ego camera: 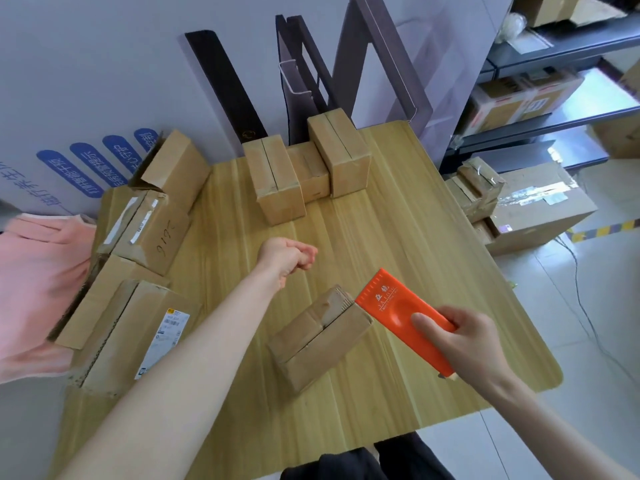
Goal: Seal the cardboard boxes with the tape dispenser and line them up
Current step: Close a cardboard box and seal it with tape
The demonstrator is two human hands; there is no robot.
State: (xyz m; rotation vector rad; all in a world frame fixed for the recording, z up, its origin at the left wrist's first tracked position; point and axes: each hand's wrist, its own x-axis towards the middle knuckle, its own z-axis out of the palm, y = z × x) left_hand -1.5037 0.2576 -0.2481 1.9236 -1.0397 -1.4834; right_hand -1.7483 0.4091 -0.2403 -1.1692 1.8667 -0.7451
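Note:
A small cardboard box [318, 341] lies on the wooden table [415, 244] in front of me, its top flaps closed with a seam showing. My right hand [471, 344] grips an orange tape dispenser [398, 306], whose front edge sits at the box's right end. My left hand [287, 258] hovers over the table beyond the box, fingers curled into a loose fist, holding nothing. Three small boxes [277, 178] stand side by side at the table's far edge.
Larger worn boxes [145, 230] are piled along the table's left side, next to a pink cloth [38, 289]. More taped boxes [540, 206] sit on the floor to the right, under metal shelves [540, 84]. Dark boards [225, 84] lean on the wall behind.

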